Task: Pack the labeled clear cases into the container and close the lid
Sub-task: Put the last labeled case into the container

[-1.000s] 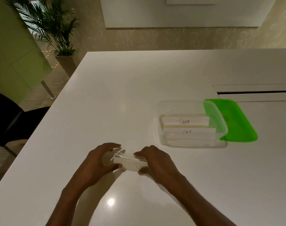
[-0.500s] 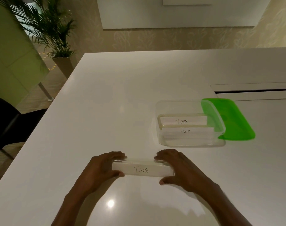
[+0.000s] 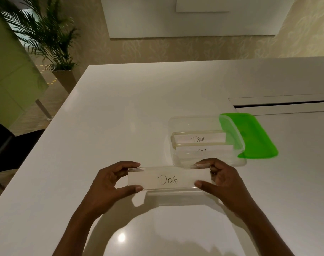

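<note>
The DOG case (image 3: 169,179) is now lifted off the table, gripped endwise by the left hand (image 3: 109,179) and right hand (image 3: 224,177). It's carried nearer the container (image 3: 177,159), so it's probably getting dropped in next to the TIGER case (image 3: 199,139).

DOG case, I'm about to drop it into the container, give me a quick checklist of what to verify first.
1. DOG case held at both ends by left hand and right hand: ok.
2. Case lifted off the table, shadow beneath: ok.
3. Container open: ok.
4. Lid lies beside the container, out of the drop path: ok.
5. TIGER case and CAT case already inside: ok.
6. Room left inside for a third case: cannot tell.
</note>
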Demonstrator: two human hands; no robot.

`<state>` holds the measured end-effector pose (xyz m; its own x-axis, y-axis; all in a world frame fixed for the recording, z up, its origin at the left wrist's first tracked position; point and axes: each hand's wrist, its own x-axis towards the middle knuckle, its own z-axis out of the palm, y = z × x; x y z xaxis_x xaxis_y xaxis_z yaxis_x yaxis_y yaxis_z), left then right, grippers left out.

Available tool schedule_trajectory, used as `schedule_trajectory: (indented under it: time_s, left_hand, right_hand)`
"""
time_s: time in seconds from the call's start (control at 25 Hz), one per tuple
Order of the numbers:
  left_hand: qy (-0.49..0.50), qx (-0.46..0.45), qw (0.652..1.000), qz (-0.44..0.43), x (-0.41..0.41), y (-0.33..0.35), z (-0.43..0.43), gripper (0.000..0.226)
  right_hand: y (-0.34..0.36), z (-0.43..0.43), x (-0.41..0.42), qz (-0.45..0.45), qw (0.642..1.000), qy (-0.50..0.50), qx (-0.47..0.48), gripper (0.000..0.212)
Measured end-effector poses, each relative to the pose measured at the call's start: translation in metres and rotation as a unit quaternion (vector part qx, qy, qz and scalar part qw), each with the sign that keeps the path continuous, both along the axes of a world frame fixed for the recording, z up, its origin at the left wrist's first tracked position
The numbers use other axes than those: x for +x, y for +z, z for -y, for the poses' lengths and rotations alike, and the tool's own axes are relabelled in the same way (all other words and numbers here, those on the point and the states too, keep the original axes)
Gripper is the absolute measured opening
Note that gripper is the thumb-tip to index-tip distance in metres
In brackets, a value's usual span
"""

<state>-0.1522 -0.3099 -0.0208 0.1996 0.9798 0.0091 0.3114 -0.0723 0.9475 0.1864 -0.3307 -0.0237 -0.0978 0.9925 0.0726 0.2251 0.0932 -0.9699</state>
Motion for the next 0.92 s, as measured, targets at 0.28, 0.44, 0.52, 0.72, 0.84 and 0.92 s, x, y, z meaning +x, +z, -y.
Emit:
schedule_trajectory:
  time_s: [0.28,0.44,0.52,0.72,0.84,0.92]
  left_hand:
    - [-0.003,0.068,0.997,0.036,0.027,0.022,-0.004,0.057]
    - [-0.010,0.102,0.994,-0.025,0.044,0.048,-0.010,0.056]
    - [-0.014,0.123,0.989,-0.075,0.054,0.061,-0.017,0.054]
    - [-0.025,0.184,0.970,-0.157,0.079,0.097,-0.046,0.054]
    - [-0.038,0.221,0.954,-0.199,0.098,0.118,-0.071,0.053]
    - [-0.054,0.232,0.947,-0.218,0.113,0.122,-0.093,0.049]
  right_hand:
    - [0.024,0.002,0.020,-0.075,0.995,-0.039,0.052,0.038]
    - [0.040,-0.008,0.042,-0.063,0.994,-0.037,0.078,0.044]
    - [0.049,-0.018,0.053,-0.036,0.995,-0.033,0.084,0.047]
    - [0.068,-0.049,0.081,0.086,0.990,-0.036,0.105,0.048]
    - [0.071,-0.077,0.092,0.134,0.982,-0.049,0.127,0.046]
    - [0.066,-0.098,0.097,0.159,0.977,-0.055,0.131,0.048]
